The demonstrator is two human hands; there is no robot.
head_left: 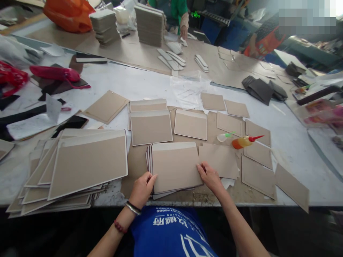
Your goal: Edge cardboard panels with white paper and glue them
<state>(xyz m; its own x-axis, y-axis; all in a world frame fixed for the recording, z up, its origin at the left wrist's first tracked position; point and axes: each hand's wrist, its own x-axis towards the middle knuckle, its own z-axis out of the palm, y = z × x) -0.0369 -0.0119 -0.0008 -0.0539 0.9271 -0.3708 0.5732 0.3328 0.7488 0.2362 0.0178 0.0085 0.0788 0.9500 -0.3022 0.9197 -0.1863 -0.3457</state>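
In the head view, both hands are at a small stack of cards (175, 166), which lies on the table (150, 84) directly in front of the person, close to the near edge. The left hand (142, 189) is half closed, and its thumb and fingers press against the lower left edge of this stack. The right hand (210, 176) is rather flat and narrow, with its fingertips on the lower right corner. Neither hand lifts anything; they only enclose the stack from two sides.

The step seems to be the squaring of the stack, because some lower cards stick out a little at the left and the bottom.

Left of the stack lies a big fanned pile of larger boards (88, 164). Beyond the stack lie two single cards (150, 126), and to its right a glue bottle (245, 141) lies on its side among loose cards (257, 166). Far beyond the stack, another person's hand (183, 31) rests near tall stacks (149, 25).

Any next handling probably calls for even pressure from both sides, so that the cards do not slide apart.
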